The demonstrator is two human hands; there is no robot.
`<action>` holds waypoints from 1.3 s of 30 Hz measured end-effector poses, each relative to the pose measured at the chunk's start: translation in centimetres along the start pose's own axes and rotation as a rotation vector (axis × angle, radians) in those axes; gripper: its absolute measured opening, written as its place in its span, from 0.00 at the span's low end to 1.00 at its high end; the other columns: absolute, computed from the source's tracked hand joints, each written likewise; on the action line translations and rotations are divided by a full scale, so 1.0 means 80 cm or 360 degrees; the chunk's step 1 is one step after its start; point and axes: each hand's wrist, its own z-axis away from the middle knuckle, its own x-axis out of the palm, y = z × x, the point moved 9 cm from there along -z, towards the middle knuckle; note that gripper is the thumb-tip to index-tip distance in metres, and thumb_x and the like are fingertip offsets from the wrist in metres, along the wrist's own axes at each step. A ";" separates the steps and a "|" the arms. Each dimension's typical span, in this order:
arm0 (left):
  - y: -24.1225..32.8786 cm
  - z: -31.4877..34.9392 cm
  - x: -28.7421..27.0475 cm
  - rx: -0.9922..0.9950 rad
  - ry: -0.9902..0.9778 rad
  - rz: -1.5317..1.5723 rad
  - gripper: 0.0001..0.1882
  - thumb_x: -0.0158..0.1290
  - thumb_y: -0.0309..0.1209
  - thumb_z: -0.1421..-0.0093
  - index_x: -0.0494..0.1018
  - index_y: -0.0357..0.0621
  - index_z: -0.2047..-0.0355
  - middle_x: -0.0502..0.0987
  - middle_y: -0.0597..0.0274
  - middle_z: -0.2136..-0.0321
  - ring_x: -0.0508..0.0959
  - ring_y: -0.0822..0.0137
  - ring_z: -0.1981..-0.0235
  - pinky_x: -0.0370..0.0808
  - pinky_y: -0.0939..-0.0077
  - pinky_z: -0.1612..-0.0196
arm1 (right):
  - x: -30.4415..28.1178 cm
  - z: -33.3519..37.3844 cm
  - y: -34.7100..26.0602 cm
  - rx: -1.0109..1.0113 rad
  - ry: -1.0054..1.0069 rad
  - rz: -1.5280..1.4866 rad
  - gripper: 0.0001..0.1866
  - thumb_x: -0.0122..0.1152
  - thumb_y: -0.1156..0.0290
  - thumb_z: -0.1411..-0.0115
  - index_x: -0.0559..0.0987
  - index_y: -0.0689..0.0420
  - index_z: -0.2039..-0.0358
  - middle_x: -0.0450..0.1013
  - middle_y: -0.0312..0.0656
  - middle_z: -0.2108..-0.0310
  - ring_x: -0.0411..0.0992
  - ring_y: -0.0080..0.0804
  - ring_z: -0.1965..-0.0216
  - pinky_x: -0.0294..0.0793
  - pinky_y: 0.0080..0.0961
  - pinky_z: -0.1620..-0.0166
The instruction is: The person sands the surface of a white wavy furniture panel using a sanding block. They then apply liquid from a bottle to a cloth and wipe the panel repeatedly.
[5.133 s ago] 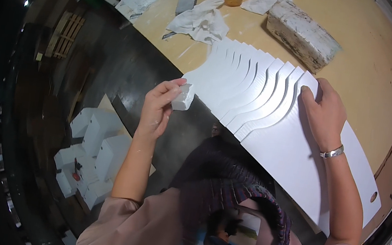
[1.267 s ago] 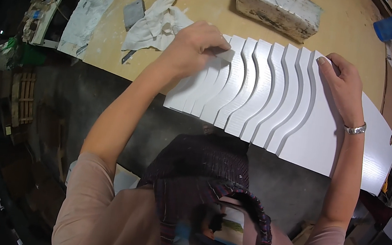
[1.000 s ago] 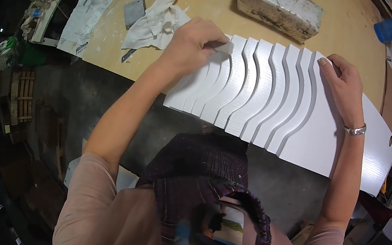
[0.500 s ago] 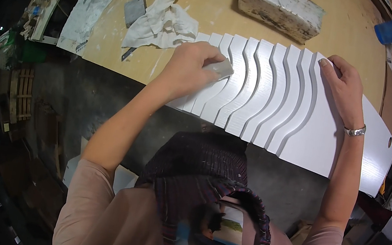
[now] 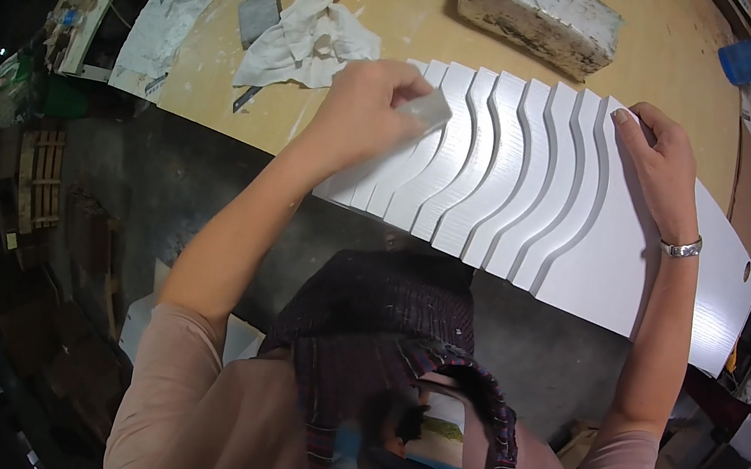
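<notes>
The left hand (image 5: pixel 372 107) grips a small pale block (image 5: pixel 430 110) at the curved edges of the white panels (image 5: pixel 618 249), whereas a few seconds ago it held the block beside their left end; work along those edges now looks under way. Whether the block presses on an edge is hard to tell. The right hand (image 5: pixel 659 164) grasps the panels' far side, thumb on top, probably steadying them where they lie, overlapped in steps, along the bench's (image 5: pixel 413 34) near side.
</notes>
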 end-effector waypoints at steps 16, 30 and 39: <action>0.004 0.031 0.006 0.0005 -0.0360 0.0028 0.14 0.61 0.27 0.54 0.81 0.36 0.65 0.81 0.49 0.72 0.81 0.58 0.70 0.76 0.68 0.63 | 0.000 0.002 -0.003 0.0041 -0.0044 -0.0068 0.23 0.59 0.51 0.38 0.80 0.62 0.70 0.68 0.37 0.82 0.62 0.26 0.78 0.63 0.27 0.70; -0.017 0.078 0.005 -0.0184 -0.0522 0.0094 0.18 0.60 0.14 0.55 0.80 0.35 0.60 0.77 0.62 0.70 0.77 0.70 0.69 0.74 0.75 0.62 | 0.001 -0.001 0.005 -0.0008 -0.0027 -0.0036 0.23 0.60 0.51 0.38 0.80 0.63 0.70 0.65 0.37 0.83 0.60 0.25 0.78 0.61 0.27 0.71; -0.025 0.103 -0.007 -0.0122 -0.0296 0.0179 0.17 0.59 0.17 0.53 0.79 0.35 0.60 0.77 0.62 0.71 0.78 0.71 0.67 0.74 0.75 0.63 | 0.002 0.003 -0.001 -0.0006 0.0000 -0.0092 0.23 0.60 0.51 0.38 0.79 0.63 0.70 0.66 0.36 0.82 0.60 0.24 0.78 0.61 0.25 0.70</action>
